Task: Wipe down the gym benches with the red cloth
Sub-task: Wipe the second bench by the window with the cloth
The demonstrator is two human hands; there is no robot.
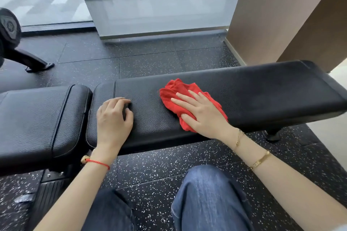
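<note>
A black padded gym bench runs across the view, with a long back pad (262,92) on the right and a shorter seat pad (37,118) on the left. A crumpled red cloth (174,90) lies on the long pad near its middle. My right hand (202,112) presses flat on the cloth with straight, spread fingers. My left hand (114,116) rests on the long pad near the gap between the pads, its fingers curled and holding nothing.
Speckled black rubber floor (159,165) surrounds the bench. A frosted glass panel (159,5) and a brown wall (281,15) stand behind it. A black machine leg (32,61) reaches in at the far left. My knees in blue jeans (206,202) are below the bench.
</note>
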